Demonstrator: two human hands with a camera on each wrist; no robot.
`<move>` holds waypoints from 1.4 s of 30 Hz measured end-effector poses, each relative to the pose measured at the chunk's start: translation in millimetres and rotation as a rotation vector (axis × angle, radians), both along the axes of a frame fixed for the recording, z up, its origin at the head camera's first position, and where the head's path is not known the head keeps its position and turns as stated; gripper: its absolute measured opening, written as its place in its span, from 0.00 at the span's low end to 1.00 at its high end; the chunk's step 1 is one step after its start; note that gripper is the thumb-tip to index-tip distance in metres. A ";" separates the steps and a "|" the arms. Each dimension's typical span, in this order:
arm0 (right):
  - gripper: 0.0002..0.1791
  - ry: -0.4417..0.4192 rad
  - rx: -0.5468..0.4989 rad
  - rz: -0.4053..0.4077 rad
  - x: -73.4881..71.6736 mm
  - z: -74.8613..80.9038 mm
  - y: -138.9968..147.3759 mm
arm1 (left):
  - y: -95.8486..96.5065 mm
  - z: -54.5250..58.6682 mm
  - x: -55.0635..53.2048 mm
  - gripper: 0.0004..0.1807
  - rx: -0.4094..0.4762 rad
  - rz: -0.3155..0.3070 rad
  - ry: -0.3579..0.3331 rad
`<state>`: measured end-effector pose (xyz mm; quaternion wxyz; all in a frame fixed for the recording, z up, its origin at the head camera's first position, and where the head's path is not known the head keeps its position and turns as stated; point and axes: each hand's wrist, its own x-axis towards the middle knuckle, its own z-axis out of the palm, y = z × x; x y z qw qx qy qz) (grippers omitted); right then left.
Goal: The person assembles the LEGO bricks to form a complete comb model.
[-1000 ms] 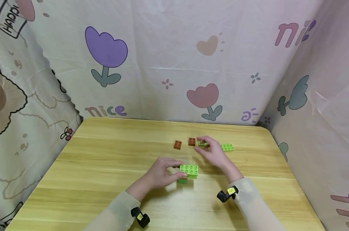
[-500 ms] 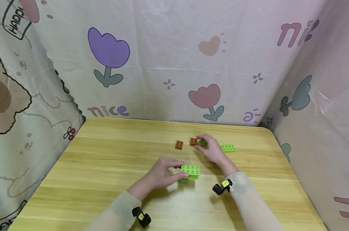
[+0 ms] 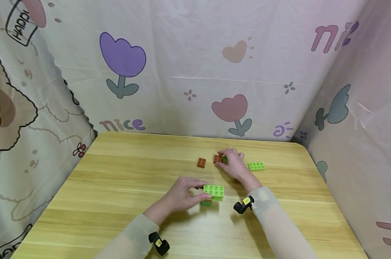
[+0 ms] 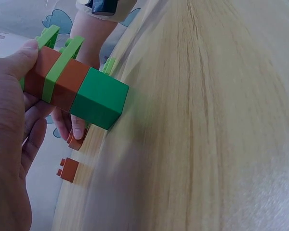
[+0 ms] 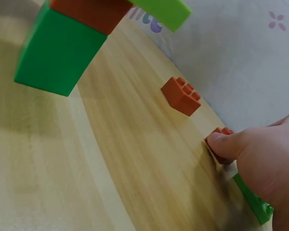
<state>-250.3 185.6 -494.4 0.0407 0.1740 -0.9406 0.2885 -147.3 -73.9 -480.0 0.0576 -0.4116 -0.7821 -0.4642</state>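
Observation:
My left hand grips a stack of toy building bricks near its top. The stack has a dark green brick at the bottom, then brown bricks alternating with lime plates, a studded lime plate uppermost. Farther back, my right hand pinches a small brown brick between thumb and fingers, the thumb against its side in the right wrist view. Partly hidden under that hand lies a lime plate, right beside the brown brick.
Another brown brick lies on the wooden table to the left of the pinched one. A second loose lime plate is right of my right hand. Patterned cloth hangs behind the table's back edge.
My right hand has shifted left from over the lime plate to the brown brick, and its fingers now close around that brick. My left hand keeps holding the stack in place.

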 end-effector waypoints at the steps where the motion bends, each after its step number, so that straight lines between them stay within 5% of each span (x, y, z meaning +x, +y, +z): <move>1: 0.30 -0.001 0.013 -0.001 -0.4 -0.2 -0.4 | 0.1 0.0 0.1 0.17 0.000 0.001 -0.003; 10: 0.26 0.025 0.049 -0.002 2.4 -0.3 -1.0 | 1.9 0.1 0.2 0.17 0.005 -0.006 -0.003; 32: 0.26 -0.013 -0.149 0.038 30.0 24.4 6.2 | 0.1 -6.1 -2.8 0.17 0.024 -0.021 0.024; 42: 0.25 -0.037 -0.209 0.081 49.2 40.9 3.2 | -0.1 -10.0 -3.3 0.08 0.035 -0.057 -0.025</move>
